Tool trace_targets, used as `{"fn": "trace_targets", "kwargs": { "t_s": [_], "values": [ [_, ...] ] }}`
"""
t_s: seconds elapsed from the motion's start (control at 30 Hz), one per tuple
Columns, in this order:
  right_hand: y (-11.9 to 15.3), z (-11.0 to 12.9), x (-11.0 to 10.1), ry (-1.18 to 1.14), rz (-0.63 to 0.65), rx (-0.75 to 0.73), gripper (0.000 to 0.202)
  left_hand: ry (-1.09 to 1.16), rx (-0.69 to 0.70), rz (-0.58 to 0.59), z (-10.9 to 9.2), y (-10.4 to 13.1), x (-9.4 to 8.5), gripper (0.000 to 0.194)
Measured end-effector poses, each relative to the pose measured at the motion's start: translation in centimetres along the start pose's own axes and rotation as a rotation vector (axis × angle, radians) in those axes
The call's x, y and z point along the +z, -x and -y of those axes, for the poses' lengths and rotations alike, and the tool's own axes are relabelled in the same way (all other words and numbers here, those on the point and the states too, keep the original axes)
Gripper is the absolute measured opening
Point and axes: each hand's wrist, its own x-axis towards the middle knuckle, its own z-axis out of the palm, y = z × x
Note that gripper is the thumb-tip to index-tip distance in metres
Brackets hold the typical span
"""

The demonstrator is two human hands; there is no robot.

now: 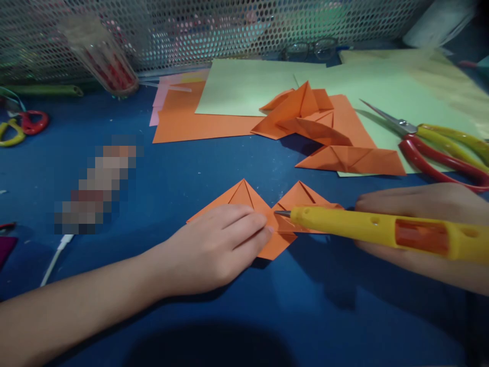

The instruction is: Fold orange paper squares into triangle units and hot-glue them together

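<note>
My left hand (217, 244) is closed over a folded orange paper piece (244, 196), its fingers on top and its thumb hidden. The piece lies just above or on the blue tabletop. Another pointed orange fold (301, 196) adjoins it on the right. My right hand (412, 204) grips a yellow glue gun (344, 224), partly hidden behind its body. The gun's metal nozzle points left, close to my left fingertips, at the spot where the orange folds meet. I cannot tell if it touches the paper.
Several folded orange pieces (305, 109) lie behind, on pale green sheets (248, 86). Red-and-yellow scissors (420, 137) rest at right, with another pair (34, 122) at far left. A jar (110, 66), eyeglasses (309, 48) and a perforated metal panel (237, 30) line the back. A white cable (57, 257) lies left.
</note>
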Motion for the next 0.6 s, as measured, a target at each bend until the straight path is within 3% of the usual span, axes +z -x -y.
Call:
{"fn": "trace_targets", "kwargs": {
  "t_s": [0.6],
  "values": [
    [-0.44, 0.78, 0.14, -0.059, -0.035, -0.023, 0.056, 0.039, -0.014, -0.011, -0.07, -0.05, -0.08, 0.031]
  ]
}}
